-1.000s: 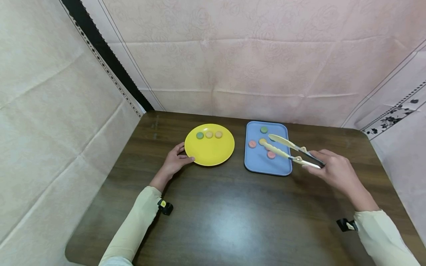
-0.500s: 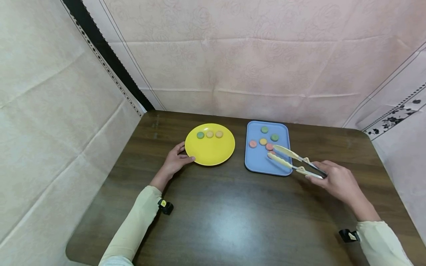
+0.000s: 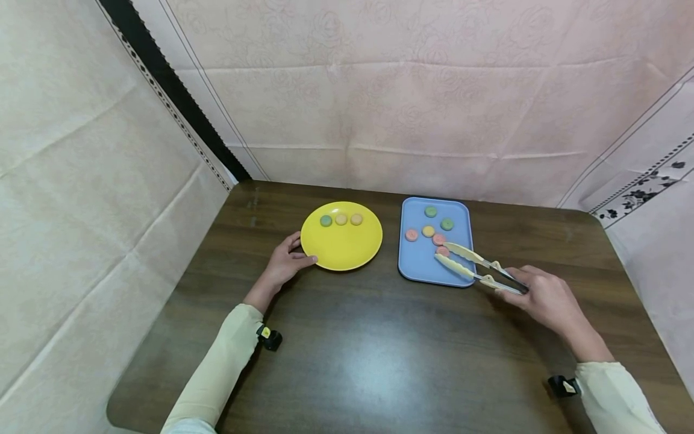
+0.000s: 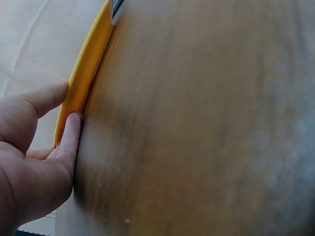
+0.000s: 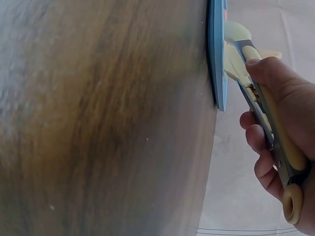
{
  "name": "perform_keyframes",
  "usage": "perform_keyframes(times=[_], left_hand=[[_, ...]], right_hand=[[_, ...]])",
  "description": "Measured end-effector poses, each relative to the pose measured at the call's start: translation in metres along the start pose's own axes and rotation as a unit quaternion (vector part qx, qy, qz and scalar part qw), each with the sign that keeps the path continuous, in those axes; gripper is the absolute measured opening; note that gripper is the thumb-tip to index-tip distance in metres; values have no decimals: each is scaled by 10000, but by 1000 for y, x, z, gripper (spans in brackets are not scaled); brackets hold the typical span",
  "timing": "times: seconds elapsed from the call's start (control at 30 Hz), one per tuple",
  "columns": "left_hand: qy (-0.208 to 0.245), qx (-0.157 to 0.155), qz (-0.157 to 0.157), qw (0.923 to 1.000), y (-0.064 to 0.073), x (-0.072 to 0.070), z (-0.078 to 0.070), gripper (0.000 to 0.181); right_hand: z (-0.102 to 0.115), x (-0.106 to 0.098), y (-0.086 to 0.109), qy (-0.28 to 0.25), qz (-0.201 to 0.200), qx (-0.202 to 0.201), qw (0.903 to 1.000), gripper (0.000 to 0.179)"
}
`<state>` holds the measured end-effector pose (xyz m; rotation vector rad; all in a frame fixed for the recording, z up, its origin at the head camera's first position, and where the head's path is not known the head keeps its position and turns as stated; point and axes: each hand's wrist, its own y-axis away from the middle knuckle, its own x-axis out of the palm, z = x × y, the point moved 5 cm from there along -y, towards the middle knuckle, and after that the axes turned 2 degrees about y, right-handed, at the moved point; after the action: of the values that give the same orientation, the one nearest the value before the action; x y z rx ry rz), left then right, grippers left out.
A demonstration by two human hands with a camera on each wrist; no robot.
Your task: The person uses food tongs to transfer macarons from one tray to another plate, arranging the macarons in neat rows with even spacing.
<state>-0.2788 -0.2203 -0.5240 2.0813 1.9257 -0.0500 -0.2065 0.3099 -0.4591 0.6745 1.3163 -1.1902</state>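
My left hand [image 3: 286, 261] holds the near-left rim of a round yellow plate [image 3: 341, 250], thumb and fingers spread along its edge; the left wrist view shows the plate [image 4: 88, 64] edge-on with fingertips against it. On the plate lie a green disc [image 3: 326, 221] and two tan discs, looking like small cookies. My right hand [image 3: 544, 296] grips cream-tipped tongs [image 3: 496, 272]. Their parted tips reach over a blue tray [image 3: 420, 265], on either side of a pink disc [image 3: 442, 251]; contact cannot be told. Another pink disc [image 3: 438, 239] lies just beyond.
Also on the tray are a yellow disc [image 3: 428, 231], a pink disc [image 3: 411, 235] at the left and two green discs [image 3: 447, 224] toward the back. The dark wooden table [image 3: 347, 349] backs onto a pale cloth wall [image 3: 379, 120].
The tongs have drawn back from the yellow and green discs toward the tray's near right, around the nearest pink disc. My left hand and the plate have stayed put.
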Motion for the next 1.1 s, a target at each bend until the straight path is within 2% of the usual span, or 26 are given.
perform_keyframes(times=[0.3, 0.67, 1.1], left_hand=[[-11, 79, 47, 10000, 0, 0, -1, 86], [62, -34, -4, 10000, 0, 0, 0, 86], [78, -70, 19, 9999, 0, -1, 0, 87]], right_hand=[[0, 0, 1, 27, 6, -16, 10000, 50], [2, -3, 1, -14, -59, -31, 10000, 50], [25, -16, -28, -173, -402, -302, 9986, 48]])
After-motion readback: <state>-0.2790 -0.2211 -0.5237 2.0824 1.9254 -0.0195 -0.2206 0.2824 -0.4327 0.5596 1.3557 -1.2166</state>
